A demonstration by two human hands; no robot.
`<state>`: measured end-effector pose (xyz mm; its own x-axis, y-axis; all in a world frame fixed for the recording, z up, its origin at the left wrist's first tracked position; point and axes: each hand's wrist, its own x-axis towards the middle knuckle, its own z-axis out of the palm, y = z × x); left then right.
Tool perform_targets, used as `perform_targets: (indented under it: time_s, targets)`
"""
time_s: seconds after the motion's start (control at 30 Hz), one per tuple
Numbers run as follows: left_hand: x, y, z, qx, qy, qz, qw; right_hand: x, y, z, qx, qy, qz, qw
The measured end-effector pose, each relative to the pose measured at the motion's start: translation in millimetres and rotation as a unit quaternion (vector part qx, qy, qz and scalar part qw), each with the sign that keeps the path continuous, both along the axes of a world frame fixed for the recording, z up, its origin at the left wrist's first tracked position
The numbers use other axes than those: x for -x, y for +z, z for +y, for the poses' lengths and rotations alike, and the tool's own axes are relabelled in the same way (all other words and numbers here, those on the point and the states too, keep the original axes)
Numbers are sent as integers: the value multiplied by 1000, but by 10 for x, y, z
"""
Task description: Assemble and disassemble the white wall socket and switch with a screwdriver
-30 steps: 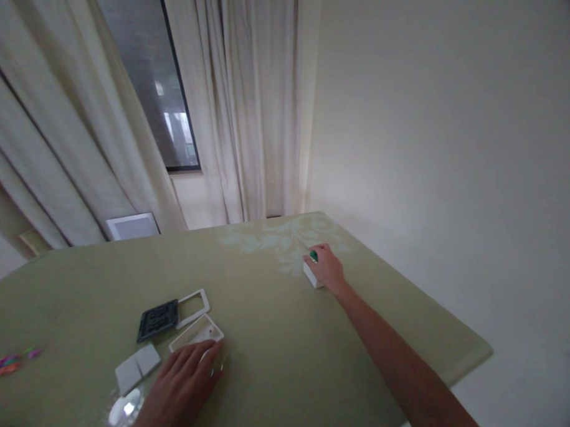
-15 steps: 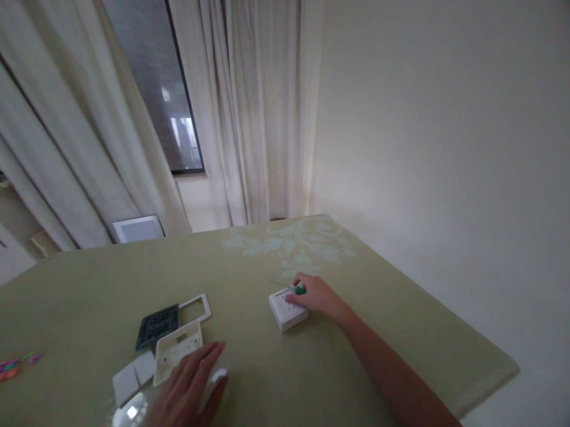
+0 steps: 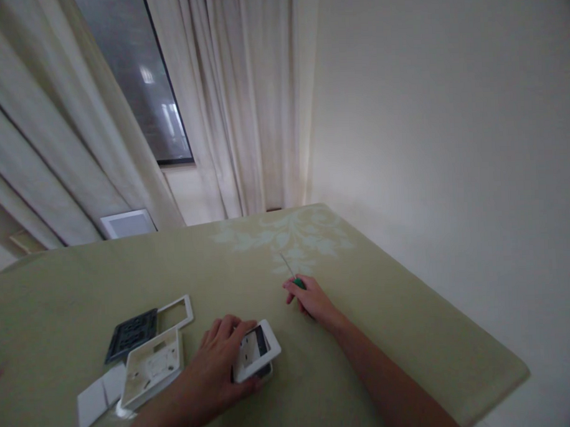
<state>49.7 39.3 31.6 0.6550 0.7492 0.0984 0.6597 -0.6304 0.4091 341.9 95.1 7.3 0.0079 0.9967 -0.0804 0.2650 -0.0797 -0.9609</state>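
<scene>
My left hand (image 3: 215, 368) grips a white switch body (image 3: 255, 351) with a dark opening, resting on the green tablecloth (image 3: 319, 387). My right hand (image 3: 311, 300) is closed round a green-handled screwdriver (image 3: 291, 274) whose thin shaft points away toward the leaf pattern. A white backplate (image 3: 152, 366) lies just left of my left hand. Beyond it sit a dark insert (image 3: 130, 334) and a white frame (image 3: 176, 311). Two white rocker covers (image 3: 99, 397) lie at the near left.
The table's right edge (image 3: 456, 307) runs close to a plain wall. Curtains (image 3: 243, 96) and a dark window (image 3: 130, 69) stand behind the table. A white framed panel (image 3: 126, 223) leans beyond the far edge.
My right hand slid the white switch body toward me and let it go, keeping the screwdriver. My left hand moved right and took hold of the switch body.
</scene>
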Motion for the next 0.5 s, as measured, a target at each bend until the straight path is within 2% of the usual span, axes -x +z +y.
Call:
perform_targets:
  time_s: [0.1,0.2,0.37,0.43,0.5]
  targets:
    - [-51,90,130,4,-35,-2,999,-8,-79,80,7,-39,35,999]
    - [-237,132,486,-31,-22,10,999,2,-118,95,9,-64,60,996]
    - [-553,53,1202,-76,-13,29,997,-1,-105,84,13,-85,78,993]
    - [-548,6,1327,-80,-23,39,996,-10,-103,89,15,-86,80,993]
    - [-462,-33,1342,-78,-30,45,995,-19,-112,102,17,-87,81,993]
